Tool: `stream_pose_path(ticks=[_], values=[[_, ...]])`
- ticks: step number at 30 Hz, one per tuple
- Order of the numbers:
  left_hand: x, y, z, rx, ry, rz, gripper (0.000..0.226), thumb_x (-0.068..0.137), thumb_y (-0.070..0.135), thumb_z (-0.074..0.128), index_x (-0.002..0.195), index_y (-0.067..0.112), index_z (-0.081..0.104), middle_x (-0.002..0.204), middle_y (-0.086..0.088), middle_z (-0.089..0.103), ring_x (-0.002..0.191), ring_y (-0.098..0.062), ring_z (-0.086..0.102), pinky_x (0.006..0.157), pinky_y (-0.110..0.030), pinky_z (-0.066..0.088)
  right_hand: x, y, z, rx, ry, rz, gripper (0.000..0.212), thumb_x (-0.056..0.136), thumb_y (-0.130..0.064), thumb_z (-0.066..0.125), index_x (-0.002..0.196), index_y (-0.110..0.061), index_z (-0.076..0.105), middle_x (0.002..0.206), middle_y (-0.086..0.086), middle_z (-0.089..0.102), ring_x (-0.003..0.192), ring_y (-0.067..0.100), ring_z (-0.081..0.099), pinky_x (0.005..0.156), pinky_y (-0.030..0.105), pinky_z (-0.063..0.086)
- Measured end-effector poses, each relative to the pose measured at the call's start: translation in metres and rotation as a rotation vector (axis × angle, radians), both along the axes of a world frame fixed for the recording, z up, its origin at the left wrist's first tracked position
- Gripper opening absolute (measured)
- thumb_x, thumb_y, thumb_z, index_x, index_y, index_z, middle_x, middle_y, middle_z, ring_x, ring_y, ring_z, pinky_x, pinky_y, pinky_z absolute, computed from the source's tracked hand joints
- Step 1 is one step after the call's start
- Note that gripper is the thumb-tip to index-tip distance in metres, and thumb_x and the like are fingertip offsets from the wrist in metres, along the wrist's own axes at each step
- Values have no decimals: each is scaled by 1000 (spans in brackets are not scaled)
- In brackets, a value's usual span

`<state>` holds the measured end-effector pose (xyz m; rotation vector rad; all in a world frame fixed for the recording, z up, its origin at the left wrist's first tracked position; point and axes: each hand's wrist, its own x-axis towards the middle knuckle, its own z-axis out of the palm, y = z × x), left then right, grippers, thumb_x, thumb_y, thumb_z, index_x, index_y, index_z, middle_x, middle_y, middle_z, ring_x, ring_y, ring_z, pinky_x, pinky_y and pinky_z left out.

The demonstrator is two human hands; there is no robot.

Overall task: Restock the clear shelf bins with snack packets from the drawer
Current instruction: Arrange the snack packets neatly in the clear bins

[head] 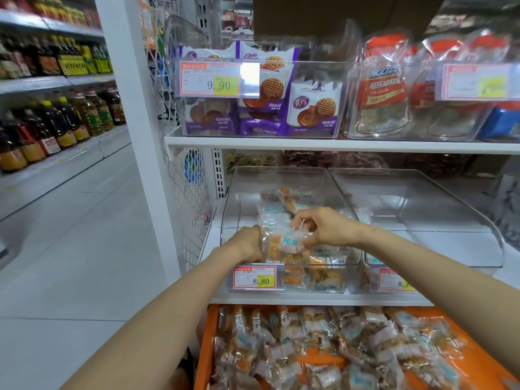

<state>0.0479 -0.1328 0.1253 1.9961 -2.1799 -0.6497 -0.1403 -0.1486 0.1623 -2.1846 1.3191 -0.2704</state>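
Both my hands reach into a clear shelf bin on the lower shelf, partly filled with clear snack packets. My left hand and my right hand grip a bunch of snack packets between them, just above the packets lying in the bin. Below the shelf an orange drawer stands open, full of the same small packets with white and blue labels.
A second clear bin to the right holds only a few packets at its front. The upper shelf carries bins of purple cookie packs and red-topped bags. An aisle floor and shelves of oil bottles lie to the left.
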Motion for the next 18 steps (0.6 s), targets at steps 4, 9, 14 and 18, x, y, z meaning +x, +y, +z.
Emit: stream_pose_path(ticks=[4, 9, 14, 18], values=[[1, -2, 12, 76, 141, 65, 21, 81, 0, 66, 77, 11, 49, 77, -5, 59, 65, -17, 60, 73, -28, 52, 1, -3, 5, -6, -96, -26, 24, 73, -6, 78, 86, -18, 63, 61, -9, 51, 51, -1, 46, 52, 12, 34], [27, 9, 45, -158, 320, 174, 21, 91, 6, 57, 76, 17, 47, 79, -7, 63, 69, -18, 64, 71, -36, 57, 3, -25, 37, -22, -457, -218, 23, 75, 4, 74, 81, -13, 59, 54, -10, 58, 44, -4, 50, 45, 10, 36], [62, 15, 44, -510, 263, 276, 7, 89, 14, 56, 97, 15, 56, 97, -2, 63, 88, -23, 60, 75, -30, 47, 42, -73, 36, -224, -430, -279, 31, 73, -9, 79, 96, -13, 58, 91, 3, 61, 82, 15, 58, 68, 13, 49], [69, 18, 33, -478, 335, 264, 18, 88, 16, 61, 105, 11, 56, 105, -2, 59, 85, -18, 56, 72, -24, 38, 65, -115, 21, -273, -300, -244, 38, 75, -5, 76, 109, -3, 59, 102, 10, 65, 97, 25, 62, 86, 34, 50]])
